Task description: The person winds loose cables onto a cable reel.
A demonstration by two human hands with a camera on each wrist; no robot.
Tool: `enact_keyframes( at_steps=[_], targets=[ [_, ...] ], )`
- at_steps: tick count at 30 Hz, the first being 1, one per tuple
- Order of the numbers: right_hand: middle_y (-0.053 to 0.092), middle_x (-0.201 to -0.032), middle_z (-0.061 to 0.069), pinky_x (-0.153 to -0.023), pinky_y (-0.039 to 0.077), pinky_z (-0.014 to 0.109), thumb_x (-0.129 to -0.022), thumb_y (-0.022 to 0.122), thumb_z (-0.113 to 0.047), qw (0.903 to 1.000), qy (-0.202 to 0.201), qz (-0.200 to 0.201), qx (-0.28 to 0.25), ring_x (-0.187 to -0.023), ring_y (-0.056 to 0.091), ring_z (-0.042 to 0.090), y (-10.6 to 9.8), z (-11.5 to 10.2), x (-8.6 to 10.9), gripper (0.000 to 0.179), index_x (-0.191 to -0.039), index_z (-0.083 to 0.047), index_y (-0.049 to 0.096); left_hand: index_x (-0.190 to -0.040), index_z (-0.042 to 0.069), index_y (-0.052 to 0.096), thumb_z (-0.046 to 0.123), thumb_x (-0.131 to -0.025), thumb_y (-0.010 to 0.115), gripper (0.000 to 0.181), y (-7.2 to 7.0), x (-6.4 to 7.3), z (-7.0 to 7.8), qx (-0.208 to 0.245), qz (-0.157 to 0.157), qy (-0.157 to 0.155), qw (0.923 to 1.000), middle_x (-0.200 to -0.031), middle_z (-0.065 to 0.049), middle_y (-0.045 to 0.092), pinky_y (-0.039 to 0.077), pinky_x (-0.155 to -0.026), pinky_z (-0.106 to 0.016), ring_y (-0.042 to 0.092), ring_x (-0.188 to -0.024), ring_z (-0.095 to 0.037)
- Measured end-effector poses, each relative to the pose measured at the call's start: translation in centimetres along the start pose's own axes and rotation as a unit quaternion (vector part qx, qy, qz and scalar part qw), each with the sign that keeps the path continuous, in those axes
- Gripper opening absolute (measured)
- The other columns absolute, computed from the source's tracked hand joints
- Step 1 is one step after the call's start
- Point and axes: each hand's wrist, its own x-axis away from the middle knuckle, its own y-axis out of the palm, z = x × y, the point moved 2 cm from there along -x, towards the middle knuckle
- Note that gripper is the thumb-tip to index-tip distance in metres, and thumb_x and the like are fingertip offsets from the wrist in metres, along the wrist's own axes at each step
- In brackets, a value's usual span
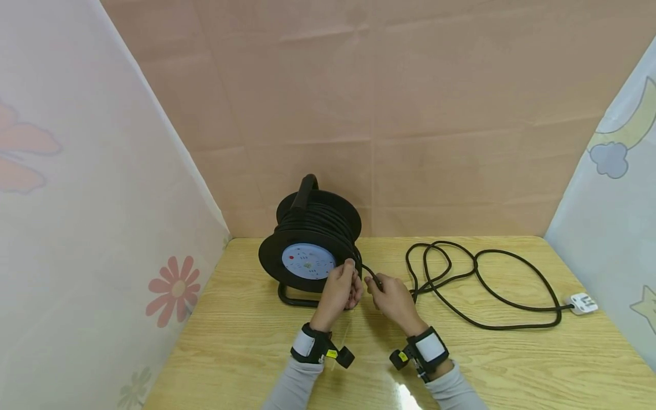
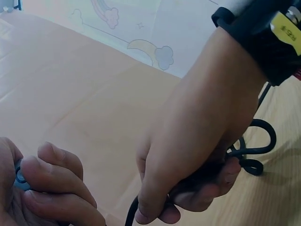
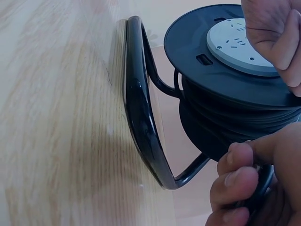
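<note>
Gripping cable (image 1: 475,262): right hand (image 1: 393,297); left hand (image 1: 337,288) curled round knob (image 2: 20,178).

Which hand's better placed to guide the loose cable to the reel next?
Likely the right hand: its fingers grip the black cable between the reel and the loose loops. The left hand is at the reel's front, curled round a small grey part.

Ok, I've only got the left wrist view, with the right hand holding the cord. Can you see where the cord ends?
Observer: Yes, in a white plug near the right edge of the table.
Operator: And the other way, past the right hand?
Observer: There the cord runs to a black reel.
Operator: What holds the reel up?
Observer: A black tube stand.
</note>
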Motion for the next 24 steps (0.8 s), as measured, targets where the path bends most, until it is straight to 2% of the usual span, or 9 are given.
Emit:
enact_keyframes(
  at_steps=[12, 24],
  targets=[
    [0.048, -0.049, -0.002, -0.036, 0.028, 0.024, -0.101, 0.051, -0.032, 0.9992, -0.007, 0.003, 0.039, -0.038, 0.041, 0.014, 0.0, 0.5, -0.1, 0.035, -0.078, -0.010, 0.064, -0.073, 0.001, 0.046, 0.048, -0.105, 0.031, 0.059, 0.0, 0.3, -1.0, -0.017, -0.005, -0.002, 0.9998, -0.052, -0.006, 0.047, 0.032, -0.034, -0.021, 0.038, -0.034, -0.011],
    [0.044, -0.050, -0.003, -0.038, 0.024, 0.023, -0.100, 0.054, -0.033, 0.9962, -0.007, 0.012, 0.086, -0.039, 0.038, 0.012, -0.1, 1.0, 0.1, 0.040, -0.063, -0.016, 0.051, -0.076, 0.002, 0.046, 0.048, -0.105, 0.030, 0.057, 0.0, 0.7, -1.9, -0.034, -0.007, -0.021, 0.9991, -0.052, -0.005, 0.048, 0.031, -0.034, -0.022, 0.038, -0.034, -0.011]
  ],
)
